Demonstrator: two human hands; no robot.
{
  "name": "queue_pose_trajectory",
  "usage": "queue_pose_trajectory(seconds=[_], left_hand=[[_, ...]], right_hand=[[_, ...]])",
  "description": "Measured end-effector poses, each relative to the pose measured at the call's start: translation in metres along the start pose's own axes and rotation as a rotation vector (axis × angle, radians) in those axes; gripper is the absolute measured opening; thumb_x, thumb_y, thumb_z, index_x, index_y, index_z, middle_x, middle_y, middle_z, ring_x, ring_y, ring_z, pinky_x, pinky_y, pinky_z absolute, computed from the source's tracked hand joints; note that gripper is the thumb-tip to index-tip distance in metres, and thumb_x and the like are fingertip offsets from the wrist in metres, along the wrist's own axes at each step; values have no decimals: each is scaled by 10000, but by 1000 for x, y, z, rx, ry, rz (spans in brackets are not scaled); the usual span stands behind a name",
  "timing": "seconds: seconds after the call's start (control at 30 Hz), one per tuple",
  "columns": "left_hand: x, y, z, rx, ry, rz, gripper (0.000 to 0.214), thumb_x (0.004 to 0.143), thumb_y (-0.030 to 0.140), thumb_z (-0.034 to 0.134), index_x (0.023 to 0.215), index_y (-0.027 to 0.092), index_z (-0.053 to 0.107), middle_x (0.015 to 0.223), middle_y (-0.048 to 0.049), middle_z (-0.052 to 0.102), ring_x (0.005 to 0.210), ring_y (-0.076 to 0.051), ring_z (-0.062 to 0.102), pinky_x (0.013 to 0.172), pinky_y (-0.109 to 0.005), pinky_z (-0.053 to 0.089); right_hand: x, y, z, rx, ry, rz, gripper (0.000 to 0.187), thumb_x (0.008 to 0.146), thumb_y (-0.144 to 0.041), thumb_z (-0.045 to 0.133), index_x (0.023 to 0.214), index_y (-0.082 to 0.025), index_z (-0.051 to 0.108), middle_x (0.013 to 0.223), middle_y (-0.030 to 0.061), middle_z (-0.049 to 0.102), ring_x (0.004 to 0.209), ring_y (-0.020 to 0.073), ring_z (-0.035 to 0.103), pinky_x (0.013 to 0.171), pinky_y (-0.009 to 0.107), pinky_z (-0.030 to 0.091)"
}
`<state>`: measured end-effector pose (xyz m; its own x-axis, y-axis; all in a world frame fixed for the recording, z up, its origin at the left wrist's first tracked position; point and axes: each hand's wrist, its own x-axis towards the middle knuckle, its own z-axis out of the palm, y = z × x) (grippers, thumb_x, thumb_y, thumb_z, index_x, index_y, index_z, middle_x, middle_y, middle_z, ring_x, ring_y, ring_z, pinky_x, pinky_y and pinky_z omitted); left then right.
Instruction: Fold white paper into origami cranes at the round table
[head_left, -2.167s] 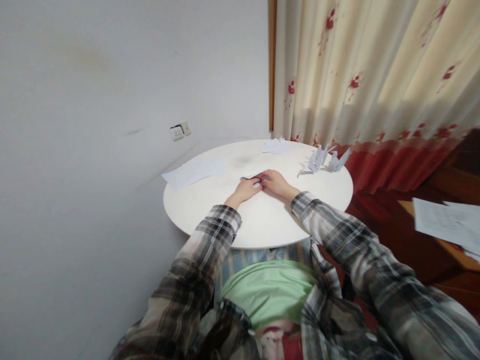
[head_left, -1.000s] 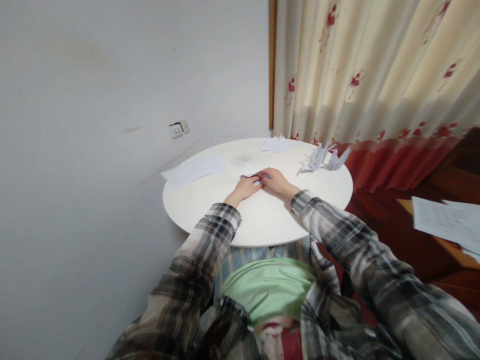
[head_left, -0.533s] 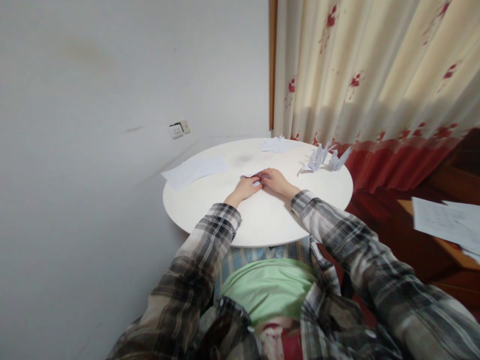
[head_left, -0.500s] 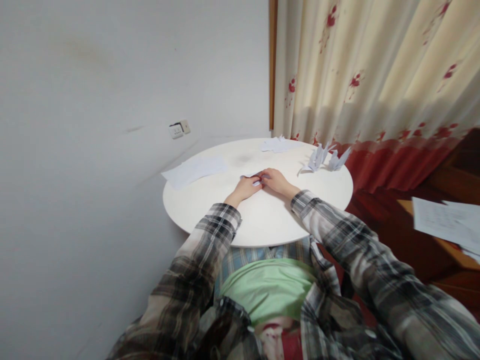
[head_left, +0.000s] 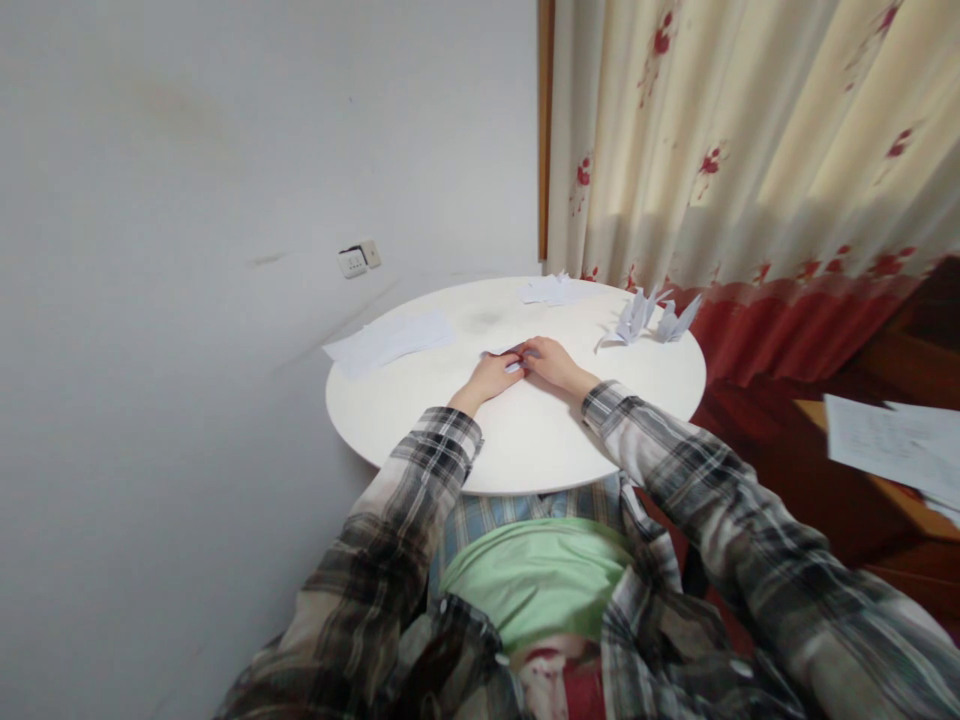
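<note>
Both my hands rest on a round white table (head_left: 525, 440), meeting over a small folded piece of white paper (head_left: 496, 353). My left hand (head_left: 491, 377) has its fingers curled and presses the paper down. My right hand (head_left: 550, 361) lies beside it, fingertips pinching the same paper. Most of the paper is hidden under my fingers. Both arms wear plaid sleeves.
A flat white sheet (head_left: 390, 340) lies at the table's left edge. Crumpled paper (head_left: 551, 290) sits at the far side, and two folded paper cranes (head_left: 651, 317) stand at the right. A grey wall is on the left, a flowered curtain (head_left: 750, 150) behind, more sheets (head_left: 892, 445) on wood at right.
Almost nothing differs: my hands stay together on the small paper in the same spot, and the view has only shifted slightly.
</note>
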<state>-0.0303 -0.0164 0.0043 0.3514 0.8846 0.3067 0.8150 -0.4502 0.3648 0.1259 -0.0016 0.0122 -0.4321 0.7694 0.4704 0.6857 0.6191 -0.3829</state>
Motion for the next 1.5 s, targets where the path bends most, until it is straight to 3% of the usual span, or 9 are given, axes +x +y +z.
queue_pose_trajectory(seconds=[1.5], left_hand=[[2, -5, 2, 29, -13, 2, 344, 826, 386, 482, 1072, 209, 644, 1121, -42, 660, 1033, -203, 591, 981, -325, 385]], right_hand=[[1, 2, 3, 12, 11, -11, 290, 773, -115, 449, 954, -154, 673, 962, 56, 674, 911, 162, 570, 857, 256, 393]])
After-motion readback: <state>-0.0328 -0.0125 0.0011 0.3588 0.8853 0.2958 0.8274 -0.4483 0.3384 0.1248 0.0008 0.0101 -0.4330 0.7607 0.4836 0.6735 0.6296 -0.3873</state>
